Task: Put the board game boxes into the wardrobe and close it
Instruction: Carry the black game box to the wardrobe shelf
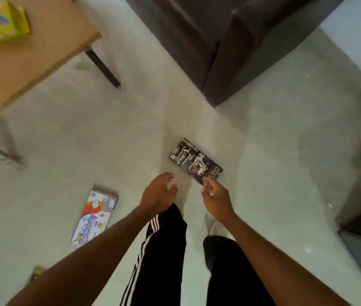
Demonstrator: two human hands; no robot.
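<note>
Both our hands are empty, fingers loosely curled. The left hand (158,193) and right hand (216,200) hover over the chess box (195,162), which lies flat on the floor (274,173) at about 1 o'clock from them. Best bet imo: bend lower, grab both long edges, lift it level. The colourful box (95,217) lies at 8 o'clock, and there's a yellow box (0,21) on the tabletop (42,51) at 10.

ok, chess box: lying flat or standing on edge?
Lying flat: the chess box rests on the floor, printed cover facing up.
</note>
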